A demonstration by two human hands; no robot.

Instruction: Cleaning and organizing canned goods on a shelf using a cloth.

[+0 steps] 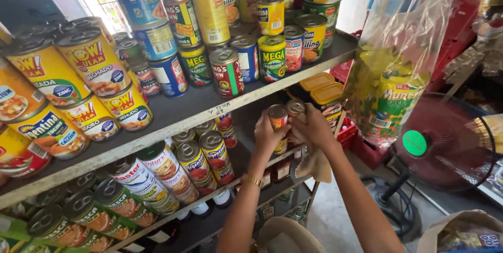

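My left hand (267, 133) grips a small can (277, 116) with a red and yellow label, held up in front of the second shelf (272, 161). Right beside it, my right hand (313, 127) wraps around another small can (295, 108) with a silver lid, the two cans touching. A beige cloth (315, 165) hangs below my right hand. A gold watch (252, 180) sits on my left wrist. Both hands are under the grey top shelf (173, 111), just left of two yellow-lidded jars (326, 94).
The top shelf carries many stacked tins, yellow, blue, green and red. More tins (196, 159) lie tilted on the second shelf, bottles below. A clear bag of snack packets (387, 101) hangs at right. A dark red floor fan (445, 143) stands at right, a paper bag (461, 232) beneath.
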